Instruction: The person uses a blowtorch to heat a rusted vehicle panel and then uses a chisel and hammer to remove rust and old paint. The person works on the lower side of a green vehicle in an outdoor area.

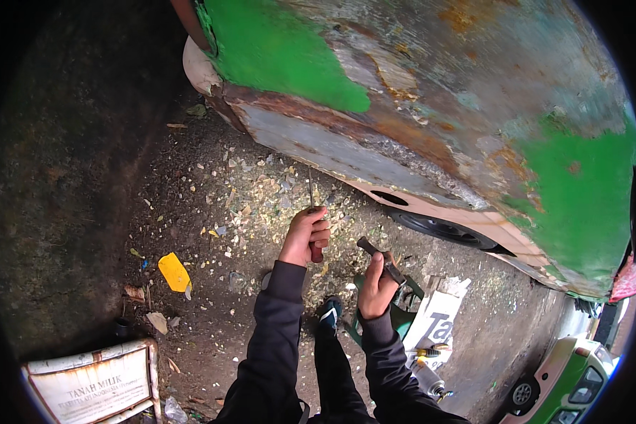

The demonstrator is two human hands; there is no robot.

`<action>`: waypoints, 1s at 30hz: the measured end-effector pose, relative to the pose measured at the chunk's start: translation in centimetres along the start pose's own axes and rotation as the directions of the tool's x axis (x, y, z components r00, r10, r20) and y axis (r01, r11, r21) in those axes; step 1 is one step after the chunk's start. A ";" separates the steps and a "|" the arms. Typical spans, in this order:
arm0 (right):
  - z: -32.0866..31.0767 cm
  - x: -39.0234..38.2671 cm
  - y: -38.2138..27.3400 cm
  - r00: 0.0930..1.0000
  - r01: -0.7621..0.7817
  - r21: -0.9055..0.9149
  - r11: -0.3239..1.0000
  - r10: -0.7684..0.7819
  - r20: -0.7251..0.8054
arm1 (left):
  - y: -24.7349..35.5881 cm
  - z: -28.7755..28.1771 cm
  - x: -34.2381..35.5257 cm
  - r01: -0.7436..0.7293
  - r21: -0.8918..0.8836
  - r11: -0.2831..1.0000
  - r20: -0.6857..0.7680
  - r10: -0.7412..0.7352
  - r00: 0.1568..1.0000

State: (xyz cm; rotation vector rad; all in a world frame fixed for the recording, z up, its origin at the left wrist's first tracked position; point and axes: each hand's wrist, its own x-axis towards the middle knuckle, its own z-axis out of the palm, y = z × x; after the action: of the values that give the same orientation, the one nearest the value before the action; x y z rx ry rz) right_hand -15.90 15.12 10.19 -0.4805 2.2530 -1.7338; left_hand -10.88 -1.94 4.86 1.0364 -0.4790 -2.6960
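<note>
My left hand (305, 237) is closed round a screwdriver (316, 253) with a reddish-brown handle. Its thin metal shaft points up toward the lower edge of a large vehicle body (374, 152); whether the tip touches it I cannot tell. Lower and to the right, my right hand (378, 288) grips a dark hammer (366, 246), held apart from the screwdriver. The vehicle's panel shows bare grey metal, brown rust and patches of green paint (283, 56). A pinkish lower strip and a dark wheel (442, 230) show under it.
Paint flakes and chips (251, 187) litter the ground. A yellow piece (174, 273) lies at left, a rusty white sign (95, 381) stands lower left. Behind my right arm are a green stool (403, 319), white printed sheet (442, 314) and spray can (425, 376). Another green-and-white vehicle (572, 374) stands lower right.
</note>
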 end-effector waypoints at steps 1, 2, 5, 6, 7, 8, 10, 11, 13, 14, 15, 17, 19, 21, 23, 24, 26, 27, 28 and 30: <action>0.0 0.0 0.0 1.000 -0.015 -0.005 1.000 0.015 0.001 | -0.1 0.5 0.0 0.011 -0.008 1.000 0.029 -0.011 1.000; -0.1 0.0 0.0 1.000 -0.029 -0.011 1.000 0.029 0.002 | -0.2 0.7 0.3 0.033 -0.039 0.999 0.058 -0.031 0.998; -0.3 -0.3 0.7 1.000 0.003 -0.068 0.998 -0.002 0.008 | 0.2 0.8 1.3 0.108 -0.161 0.981 0.162 -0.082 0.983; -0.2 -0.3 0.6 1.000 0.024 -0.091 0.996 -0.023 0.014 | 0.3 0.4 1.7 0.138 -0.222 0.965 0.204 -0.092 0.974; -0.1 -0.3 0.3 0.999 0.025 -0.083 0.996 -0.022 0.038 | 0.5 -0.1 2.1 0.170 -0.280 0.945 0.247 -0.100 0.964; -0.2 -0.3 -0.2 0.998 0.025 -0.075 0.997 -0.020 0.062 | 0.6 -0.6 2.3 0.205 -0.317 0.926 0.297 -0.109 0.949; -0.4 -0.2 -1.3 0.995 0.063 -0.104 0.993 -0.054 0.090 | 0.6 -0.3 2.4 0.225 -0.366 0.903 0.333 -0.099 0.938; -0.4 -0.2 -1.8 0.991 0.100 -0.132 0.986 -0.087 0.099 | 0.6 -0.2 2.3 0.234 -0.389 0.891 0.349 -0.092 0.933; 0.0 -0.6 -2.9 0.977 0.175 -0.139 0.975 -0.154 0.149 | 0.9 -0.3 2.5 0.300 -0.498 0.814 0.418 -0.078 0.905; 0.1 -1.0 -3.5 0.965 0.211 -0.125 0.969 -0.186 0.187 | 1.0 -0.3 2.6 0.332 -0.546 0.769 0.450 -0.065 0.891; 0.0 -1.1 -3.8 0.950 0.250 -0.125 0.960 -0.219 0.221 | 1.1 0.5 2.5 0.355 -0.593 0.722 0.448 -0.070 0.891; 0.5 -0.5 -3.3 0.926 0.335 -0.190 0.923 -0.285 0.248 | 1.4 2.2 2.4 0.395 -0.679 0.618 0.444 -0.082 0.892; 1.8 0.0 -2.9 0.931 0.295 -0.259 0.920 -0.214 0.297 | 1.9 2.2 2.5 0.411 -0.705 0.578 0.461 -0.066 0.885; 1.2 0.0 -3.7 0.922 0.319 -0.210 0.924 -0.251 0.295 | 2.3 1.9 2.2 0.437 -0.714 0.547 0.493 -0.051 0.869; 0.5 -0.3 -4.7 0.883 0.432 -0.151 0.889 -0.384 0.270 | 2.5 1.8 2.1 0.395 -0.729 0.559 0.449 -0.045 0.893; 0.3 -0.3 -4.7 0.870 0.465 -0.101 0.880 -0.433 0.235 | 2.3 2.0 2.3 0.393 -0.729 0.561 0.448 -0.042 0.893; 1.1 0.3 -4.5 0.889 0.417 -0.238 0.877 -0.339 0.306 | 2.0 2.3 2.5 0.398 -0.726 0.561 0.459 -0.036 0.888; 1.9 0.6 -4.3 0.896 0.396 -0.298 0.869 -0.293 0.335 | 2.1 2.0 2.7 0.393 -0.742 0.543 0.441 -0.046 0.896; 2.5 0.9 -3.7 0.898 0.384 -0.336 0.860 -0.264 0.351 | 2.2 1.6 3.0 0.387 -0.757 0.526 0.423 -0.056 0.904; 1.8 0.1 -3.9 0.898 0.390 -0.233 0.891 -0.311 0.312 | 1.9 1.1 3.3 0.408 -0.749 0.522 0.425 -0.095 0.900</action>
State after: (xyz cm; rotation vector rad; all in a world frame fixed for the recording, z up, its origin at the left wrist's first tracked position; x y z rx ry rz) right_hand -14.92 12.60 13.48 -1.1832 2.3296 -1.3696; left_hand -13.88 -4.43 4.33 0.3613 0.9539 -2.7729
